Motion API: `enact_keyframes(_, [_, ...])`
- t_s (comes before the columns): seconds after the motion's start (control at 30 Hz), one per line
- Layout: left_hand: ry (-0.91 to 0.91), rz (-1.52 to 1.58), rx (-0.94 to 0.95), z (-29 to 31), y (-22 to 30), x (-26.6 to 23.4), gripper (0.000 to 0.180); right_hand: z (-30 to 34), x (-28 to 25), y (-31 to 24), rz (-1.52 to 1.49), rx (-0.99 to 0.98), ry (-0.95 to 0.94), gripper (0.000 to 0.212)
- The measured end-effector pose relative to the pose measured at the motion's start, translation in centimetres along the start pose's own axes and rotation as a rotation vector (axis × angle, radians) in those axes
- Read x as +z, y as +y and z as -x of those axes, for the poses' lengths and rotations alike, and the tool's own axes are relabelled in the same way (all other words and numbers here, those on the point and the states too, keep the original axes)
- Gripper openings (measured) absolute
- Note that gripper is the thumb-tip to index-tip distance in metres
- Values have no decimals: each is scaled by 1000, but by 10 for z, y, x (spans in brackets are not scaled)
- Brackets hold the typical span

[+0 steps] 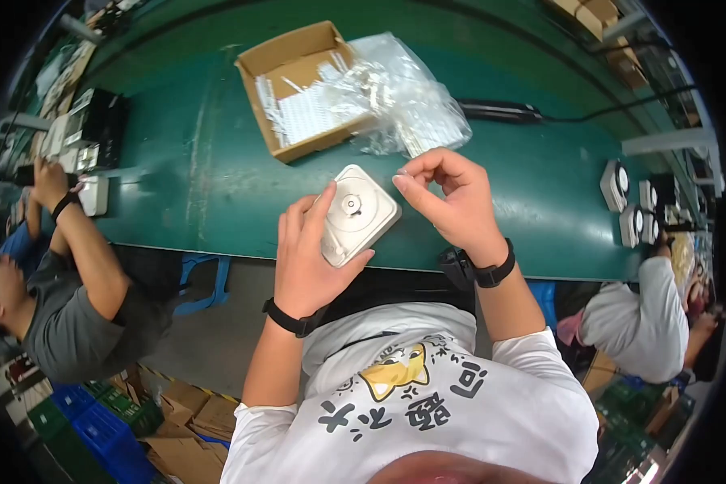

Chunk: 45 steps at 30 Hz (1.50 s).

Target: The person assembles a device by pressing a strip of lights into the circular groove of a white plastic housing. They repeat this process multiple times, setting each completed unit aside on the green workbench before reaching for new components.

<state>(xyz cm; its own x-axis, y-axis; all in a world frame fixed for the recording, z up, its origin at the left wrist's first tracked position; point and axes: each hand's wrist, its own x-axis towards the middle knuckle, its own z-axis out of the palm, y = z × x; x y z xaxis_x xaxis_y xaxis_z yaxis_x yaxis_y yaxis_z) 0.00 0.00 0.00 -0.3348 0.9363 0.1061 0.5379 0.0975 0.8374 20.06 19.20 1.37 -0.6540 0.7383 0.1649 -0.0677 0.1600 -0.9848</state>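
Observation:
My left hand (305, 262) grips a white, rounded-square plastic housing (365, 211) by its left side and near corner. Its upper face has a round recess with a small hub in the middle, and it is tilted above the green table's near edge. Just to the right of it, my right hand (456, 198) is raised with thumb and forefinger brought together in a pinch. What lies between those fingertips, if anything, is too small to make out. The pinch is apart from the housing.
Beyond my hands, a cardboard box (262, 105) holds white strips, with a clear plastic bag (403, 93) over its right side. A black tool (500, 111) with a cord lies right. White-and-black units (615, 185) stand far right. Co-workers sit on both sides; a blue stool (204, 282) is left.

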Motion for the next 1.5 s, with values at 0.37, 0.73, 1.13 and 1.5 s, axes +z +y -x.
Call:
enact_keyframes(0.37, [19,-283,216,-28,12,34,63,63,-20,28,361,33,78,20])
enact_keyframes(0.73, [-84,-176,392,-63,4,25,18,58,-23,22,457,-48,58,23])
enact_keyframes(1.13, [-5,-100,346,-63,10,54,22,41,-3,21,394,-147,142,19])
enact_keyframes(1.5, [89,32,313,-65,1,59,18,15,26,38,212,-98,104,23])
